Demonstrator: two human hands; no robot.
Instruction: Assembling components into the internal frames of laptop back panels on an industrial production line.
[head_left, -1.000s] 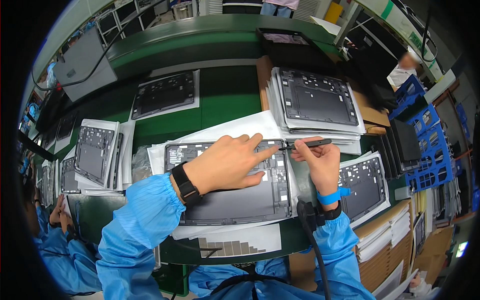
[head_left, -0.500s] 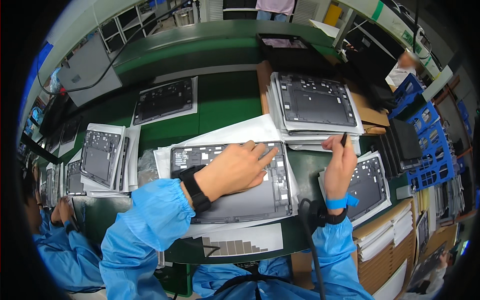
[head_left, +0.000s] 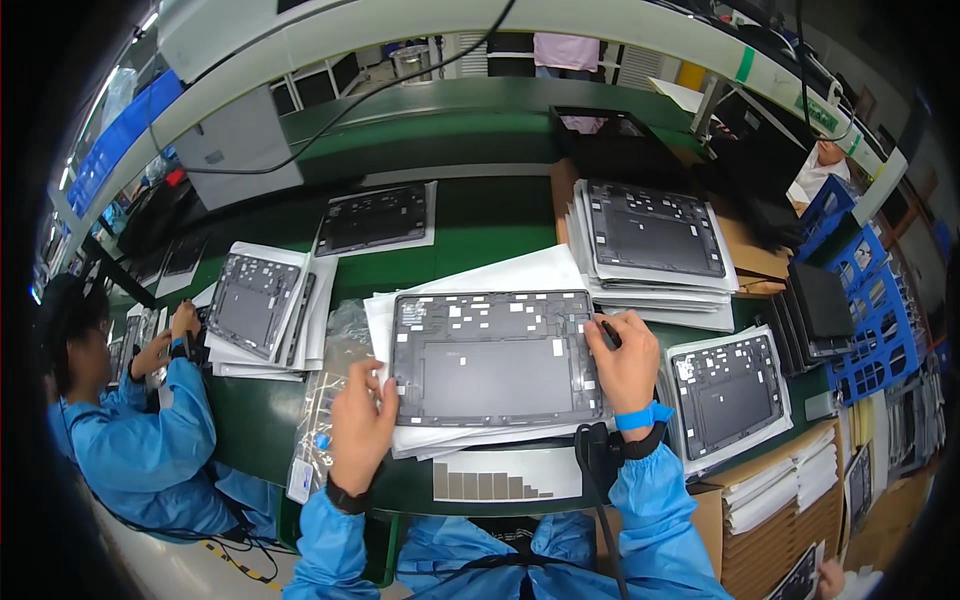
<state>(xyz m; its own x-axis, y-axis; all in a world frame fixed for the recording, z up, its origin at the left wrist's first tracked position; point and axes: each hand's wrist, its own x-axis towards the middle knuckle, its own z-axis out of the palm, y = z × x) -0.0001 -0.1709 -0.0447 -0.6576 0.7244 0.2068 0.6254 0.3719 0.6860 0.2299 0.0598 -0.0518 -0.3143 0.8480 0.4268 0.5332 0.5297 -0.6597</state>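
A dark grey tablet back cover [head_left: 490, 375] with many small white stickers lies on white sheets [head_left: 540, 268] before me. My left hand [head_left: 362, 425] is at its left edge, fingers apart and slightly bent; whether the fingertips touch the edge I cannot tell. By the cover's right edge my right hand [head_left: 628, 368] is closed on a slim black tool [head_left: 609, 332], mostly hidden by the fingers. Just below the cover lies a white card [head_left: 505, 474] printed with grey-brown bars of falling height.
Stacks of similar covers with white sheets stand at left [head_left: 255, 300] and back right [head_left: 655, 235]. Another cover [head_left: 728, 390] lies right of my right hand. A clear plastic bag [head_left: 330, 395] and a black cable [head_left: 590, 460] are close by. A co-worker in blue [head_left: 150, 430] sits at left.
My left hand has moved off the cover's face to its left edge. My right hand, with the black tool, has come left and down to the right edge. The view has shifted.
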